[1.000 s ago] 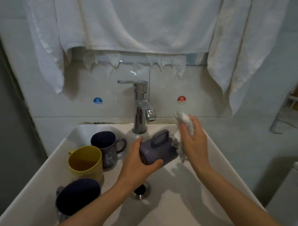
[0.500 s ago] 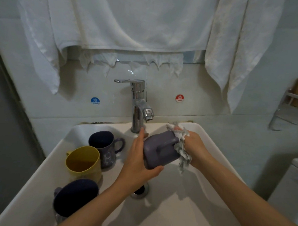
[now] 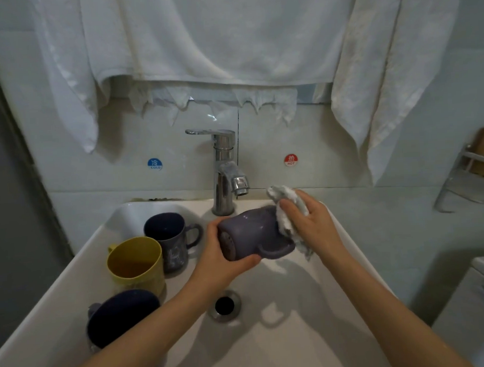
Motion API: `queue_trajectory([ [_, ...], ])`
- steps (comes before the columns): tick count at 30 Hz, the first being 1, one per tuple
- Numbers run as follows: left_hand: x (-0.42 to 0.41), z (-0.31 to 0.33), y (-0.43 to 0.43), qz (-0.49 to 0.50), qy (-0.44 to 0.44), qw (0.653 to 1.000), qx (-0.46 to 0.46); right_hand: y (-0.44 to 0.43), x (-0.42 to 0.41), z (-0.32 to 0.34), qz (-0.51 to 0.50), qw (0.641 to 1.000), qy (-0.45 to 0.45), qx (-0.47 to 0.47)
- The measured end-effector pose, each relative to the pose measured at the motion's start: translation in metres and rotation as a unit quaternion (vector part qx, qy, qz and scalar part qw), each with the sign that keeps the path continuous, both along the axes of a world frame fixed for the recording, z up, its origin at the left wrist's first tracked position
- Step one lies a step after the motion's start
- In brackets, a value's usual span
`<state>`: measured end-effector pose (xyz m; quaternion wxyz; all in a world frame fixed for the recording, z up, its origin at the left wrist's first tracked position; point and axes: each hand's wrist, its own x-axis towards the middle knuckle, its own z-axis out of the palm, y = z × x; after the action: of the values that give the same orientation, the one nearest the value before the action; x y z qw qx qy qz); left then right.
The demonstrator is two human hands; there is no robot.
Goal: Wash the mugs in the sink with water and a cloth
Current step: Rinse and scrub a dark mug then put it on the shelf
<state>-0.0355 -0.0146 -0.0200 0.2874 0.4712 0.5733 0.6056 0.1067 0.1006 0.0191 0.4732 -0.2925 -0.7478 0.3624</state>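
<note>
Three mugs stand along the left wall of the white ceramic sink (image 3: 297,336). Nearest is a dark navy mug (image 3: 122,316), partly covered by the left forearm. Behind it stands a yellow plastic mug (image 3: 136,264), then a dark blue patterned mug (image 3: 168,239) with its handle to the right.

A round blue sticker (image 3: 154,164) on the wall tile reads "COLD". The chrome single-lever faucet (image 3: 225,167) stands at the back rim, directly behind the held mug. The round metal drain (image 3: 224,305) lies below the hands.

The left hand (image 3: 224,256) grips the base end of a grey-purple ceramic mug (image 3: 248,233), fingers over the top and thumb beneath. This mug is held on its side above the basin, handle downward.

The right hand (image 3: 312,224) clutches a bunched white cloth (image 3: 288,214) in curled fingers and presses it against the mug's right end.

A round red sticker (image 3: 291,160) reads "HOT". White towels (image 3: 201,40) hang above. A metal wall rack (image 3: 465,179) is at far right.
</note>
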Motion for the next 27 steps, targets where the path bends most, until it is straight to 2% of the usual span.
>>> queue_trajectory([
  [2, 0.000, -0.003, 0.001, 0.001, 0.032, 0.999, 0.006, -0.006, -0.004, -0.002, 0.060, 0.997, -0.033, 0.046],
  [4, 0.000, -0.007, 0.003, 0.007, 0.049, 0.999, 0.009, -0.010, -0.010, -0.011, 0.101, 0.975, -0.143, 0.140],
  [6, 0.000, -0.007, 0.003, 0.018, 0.050, 0.998, 0.013, -0.012, -0.013, -0.016, 0.096, 0.963, -0.194, 0.163],
  [9, -0.001, -0.003, 0.001, 0.025, 0.030, 0.999, 0.023, -0.004, -0.006, -0.015, 0.001, 0.988, -0.108, 0.108],
  [11, -0.003, 0.000, 0.001, 0.019, 0.031, 0.999, 0.016, 0.002, 0.001, -0.012, -0.059, 0.991, -0.100, 0.063],
  [14, -0.008, 0.001, 0.000, 0.014, 0.005, 1.000, -0.010, 0.006, 0.006, -0.008, -0.090, 0.979, -0.137, -0.119],
  [16, -0.012, 0.004, 0.000, -0.007, -0.032, 0.999, -0.020, 0.013, 0.008, -0.005, -0.067, 0.955, -0.094, -0.274],
  [18, -0.015, 0.006, 0.000, -0.050, -0.098, 0.993, -0.028, 0.014, 0.013, 0.000, -0.021, 0.931, -0.051, -0.360],
  [21, -0.019, 0.009, -0.001, -0.127, -0.192, 0.971, -0.064, 0.012, 0.017, 0.004, 0.079, 0.938, -0.092, -0.324],
  [24, -0.017, 0.012, -0.002, -0.168, -0.292, 0.937, -0.095, 0.007, 0.019, 0.009, 0.138, 0.932, -0.091, -0.322],
  [25, -0.015, 0.012, -0.002, -0.163, -0.303, 0.934, -0.100, 0.007, 0.019, 0.007, 0.145, 0.927, -0.094, -0.332],
  [27, -0.012, 0.010, -0.001, -0.112, -0.262, 0.953, -0.107, 0.004, 0.013, 0.004, 0.148, 0.909, -0.066, -0.385],
])
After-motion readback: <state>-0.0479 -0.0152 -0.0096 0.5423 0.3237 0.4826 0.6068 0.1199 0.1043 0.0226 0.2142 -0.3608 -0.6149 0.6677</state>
